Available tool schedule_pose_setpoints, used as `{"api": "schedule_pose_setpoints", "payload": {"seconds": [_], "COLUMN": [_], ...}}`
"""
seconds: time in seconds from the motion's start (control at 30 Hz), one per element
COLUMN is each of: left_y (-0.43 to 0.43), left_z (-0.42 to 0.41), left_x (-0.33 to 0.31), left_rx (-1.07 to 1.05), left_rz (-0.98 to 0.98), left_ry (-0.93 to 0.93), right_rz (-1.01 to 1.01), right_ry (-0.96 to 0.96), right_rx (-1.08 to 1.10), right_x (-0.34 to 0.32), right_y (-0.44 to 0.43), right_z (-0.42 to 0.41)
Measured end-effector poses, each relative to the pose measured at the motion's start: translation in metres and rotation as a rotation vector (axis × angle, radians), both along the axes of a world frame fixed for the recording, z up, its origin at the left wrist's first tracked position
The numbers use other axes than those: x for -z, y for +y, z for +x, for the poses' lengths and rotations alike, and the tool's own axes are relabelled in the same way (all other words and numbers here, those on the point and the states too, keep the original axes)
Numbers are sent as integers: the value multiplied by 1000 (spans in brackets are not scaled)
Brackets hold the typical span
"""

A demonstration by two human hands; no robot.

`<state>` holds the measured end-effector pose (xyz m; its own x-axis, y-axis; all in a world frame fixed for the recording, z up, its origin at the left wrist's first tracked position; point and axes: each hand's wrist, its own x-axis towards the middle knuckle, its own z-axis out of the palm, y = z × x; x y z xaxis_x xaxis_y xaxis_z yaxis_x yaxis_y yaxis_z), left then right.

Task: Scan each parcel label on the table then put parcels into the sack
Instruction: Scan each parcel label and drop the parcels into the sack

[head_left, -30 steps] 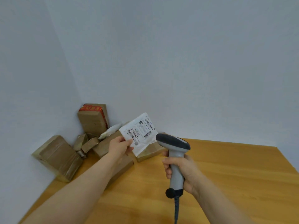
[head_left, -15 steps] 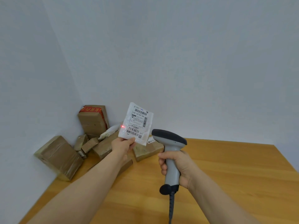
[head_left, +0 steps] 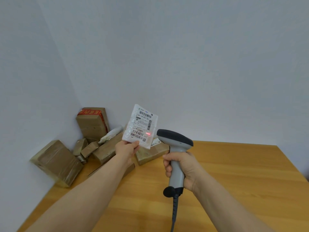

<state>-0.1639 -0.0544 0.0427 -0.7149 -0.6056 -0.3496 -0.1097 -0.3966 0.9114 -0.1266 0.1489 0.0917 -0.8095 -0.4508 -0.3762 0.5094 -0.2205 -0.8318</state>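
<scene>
We pinch the white parcel [head_left: 140, 126] upright in our left hand [head_left: 126, 149]; our right hand [head_left: 181, 166] grips the scanner [head_left: 175, 148] — its red light on the label.

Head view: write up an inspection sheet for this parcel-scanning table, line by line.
Surface: wooden table, set in a wall corner.
Job's things: white parcel held up, red scan light on its label; brown parcels piled in the far left corner; sack not seen.
Clutter: nothing seen.
Hands: left hand pinches the white parcel's lower edge; right hand grips the scanner by its handle.
Cables: dark coiled cable hangs from the scanner's base.
Surroundings: plain pale walls.
</scene>
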Motion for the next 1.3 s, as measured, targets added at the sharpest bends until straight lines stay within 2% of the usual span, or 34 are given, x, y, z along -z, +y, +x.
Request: {"api": "schedule_pose_setpoints", "payload": {"seconds": [0.5,0.73,0.9,1.1,1.3], "left_y": [-4,32,111,245,452], "left_z": [-6,-30,-41,-39,-31], "left_x": [9,23,36,52,68], "left_rx": [40,184,342,486,717], "left_rz": [1,43,4,-56,-48], "left_ry": [-20,-76,-71,-76,-82], "right_rz": [9,-67,-180,-352,-460], "right_ry": [-28,-143,-239,-290,-305], "right_rx": [39,284,476,606,826], "right_x": [6,25,42,51,68], "right_y": [-7,34,118,249,441], "right_z": [2,-4,-1,18,53]}}
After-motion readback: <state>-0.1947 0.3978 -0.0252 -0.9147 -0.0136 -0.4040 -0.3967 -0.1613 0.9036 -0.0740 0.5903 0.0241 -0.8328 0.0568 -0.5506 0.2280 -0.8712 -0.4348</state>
